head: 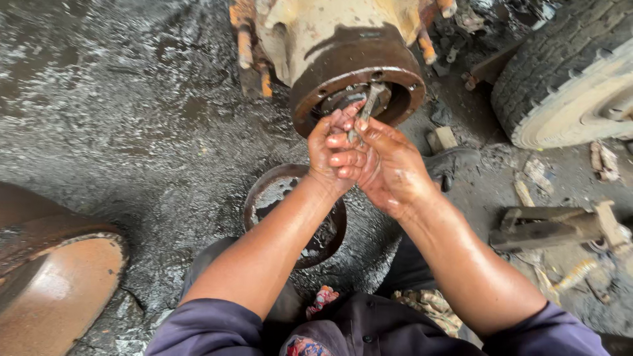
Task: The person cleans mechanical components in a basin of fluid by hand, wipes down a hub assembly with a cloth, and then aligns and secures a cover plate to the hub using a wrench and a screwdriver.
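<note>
From the head view, both hands were clasped together around a slim metal tool (366, 109), the left hand (330, 148) wrapped over the right hand (382, 165). Its far tip sat inside the rusty wheel hub (359, 76), just beyond the fingers. The step looked like prying or turning inside the hub; steady two-handed force seemed needed. A loose brake drum (264, 198) lay near, beneath the forearms.

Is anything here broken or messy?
Yes, it's messy. The ground is slick, black and greasy all over. The rusty wheel hub has no wheel on; the tyre lies aside. A rusty round drum sits on the dirt. Both hands grip a metal tool in the hub.
</note>
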